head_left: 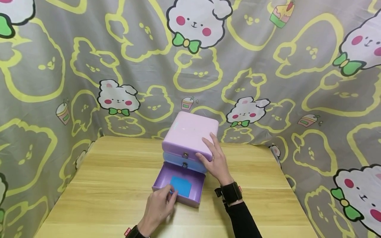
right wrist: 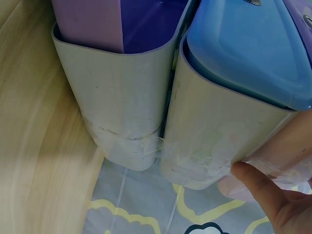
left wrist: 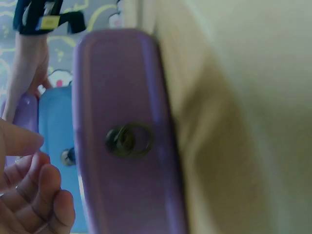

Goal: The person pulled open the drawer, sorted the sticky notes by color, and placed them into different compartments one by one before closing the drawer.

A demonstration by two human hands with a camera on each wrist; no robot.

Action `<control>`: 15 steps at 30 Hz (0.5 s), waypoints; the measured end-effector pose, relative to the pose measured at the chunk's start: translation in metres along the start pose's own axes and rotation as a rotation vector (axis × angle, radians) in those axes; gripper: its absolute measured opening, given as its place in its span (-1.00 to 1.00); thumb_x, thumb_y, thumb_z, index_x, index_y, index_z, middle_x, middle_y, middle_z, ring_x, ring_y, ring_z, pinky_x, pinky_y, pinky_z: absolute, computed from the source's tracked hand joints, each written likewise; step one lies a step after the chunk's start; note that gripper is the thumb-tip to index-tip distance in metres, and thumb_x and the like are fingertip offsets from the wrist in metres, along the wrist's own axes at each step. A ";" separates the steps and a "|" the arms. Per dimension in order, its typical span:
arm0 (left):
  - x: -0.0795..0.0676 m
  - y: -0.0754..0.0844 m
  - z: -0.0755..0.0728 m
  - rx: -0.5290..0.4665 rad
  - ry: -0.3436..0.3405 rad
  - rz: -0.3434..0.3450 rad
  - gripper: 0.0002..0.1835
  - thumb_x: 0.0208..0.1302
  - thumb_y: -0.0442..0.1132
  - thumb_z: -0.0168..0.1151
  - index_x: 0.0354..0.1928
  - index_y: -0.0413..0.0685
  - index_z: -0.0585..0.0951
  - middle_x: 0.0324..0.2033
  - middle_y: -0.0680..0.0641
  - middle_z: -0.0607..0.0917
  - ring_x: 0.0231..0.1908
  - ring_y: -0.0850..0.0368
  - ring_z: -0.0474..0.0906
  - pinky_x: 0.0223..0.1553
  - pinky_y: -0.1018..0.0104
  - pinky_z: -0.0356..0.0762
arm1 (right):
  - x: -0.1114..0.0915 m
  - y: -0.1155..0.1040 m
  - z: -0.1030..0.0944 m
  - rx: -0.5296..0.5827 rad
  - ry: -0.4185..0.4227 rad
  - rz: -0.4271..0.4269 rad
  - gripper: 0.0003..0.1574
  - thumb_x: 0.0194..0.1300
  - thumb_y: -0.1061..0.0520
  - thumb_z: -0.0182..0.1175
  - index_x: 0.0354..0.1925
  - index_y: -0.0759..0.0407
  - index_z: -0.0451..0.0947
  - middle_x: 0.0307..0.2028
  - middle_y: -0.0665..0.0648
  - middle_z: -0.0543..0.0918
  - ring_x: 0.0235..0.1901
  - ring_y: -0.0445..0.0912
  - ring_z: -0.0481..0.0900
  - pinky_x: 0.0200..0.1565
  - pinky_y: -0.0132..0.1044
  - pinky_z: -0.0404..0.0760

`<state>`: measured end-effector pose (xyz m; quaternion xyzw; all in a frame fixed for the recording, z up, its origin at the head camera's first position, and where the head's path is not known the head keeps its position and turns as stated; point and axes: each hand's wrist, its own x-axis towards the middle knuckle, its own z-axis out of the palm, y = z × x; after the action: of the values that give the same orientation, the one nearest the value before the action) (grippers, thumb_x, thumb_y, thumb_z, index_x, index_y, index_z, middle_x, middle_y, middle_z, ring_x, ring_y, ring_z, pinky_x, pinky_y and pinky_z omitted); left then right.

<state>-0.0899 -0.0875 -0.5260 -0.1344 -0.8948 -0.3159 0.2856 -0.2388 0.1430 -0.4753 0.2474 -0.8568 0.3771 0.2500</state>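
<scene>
A small drawer cabinet (head_left: 194, 130) has a pink top tier and a blue middle drawer (head_left: 174, 159). Its purple bottom drawer (head_left: 159, 180) is pulled out, and a flat blue piece, like paper (head_left: 182, 185), lies inside. My left hand (head_left: 159, 203) is at this drawer's front edge, beside the blue piece, its fingers loosely bent. The left wrist view shows no object between thumb and fingertips. My right hand (head_left: 216, 162) rests across the cabinet's top right edge with spread fingers. In the right wrist view one fingertip (right wrist: 240, 169) touches the cabinet's side.
The cabinet stands on a wooden table (head_left: 119, 172), close to the back edge. A grey patterned curtain (head_left: 154, 76) hangs behind and at both sides. Ring pulls, such as the bottom drawer's ring (left wrist: 134, 140), sit on the drawer fronts.
</scene>
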 end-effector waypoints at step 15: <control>-0.021 0.001 0.007 -0.010 -0.361 -0.059 -0.88 0.25 -0.21 0.39 -0.44 0.08 0.66 -0.62 0.22 0.65 -0.61 0.54 0.36 -0.59 0.60 0.27 | 0.001 0.000 -0.001 0.012 -0.013 0.014 -0.17 0.26 -0.22 0.38 0.44 -0.22 0.38 0.61 0.09 0.11 0.50 0.27 0.27 0.30 0.34 0.46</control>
<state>-0.0756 -0.0832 -0.5429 -0.1641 -0.9334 -0.2995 0.1104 -0.2389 0.1434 -0.4741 0.2453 -0.8578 0.3824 0.2405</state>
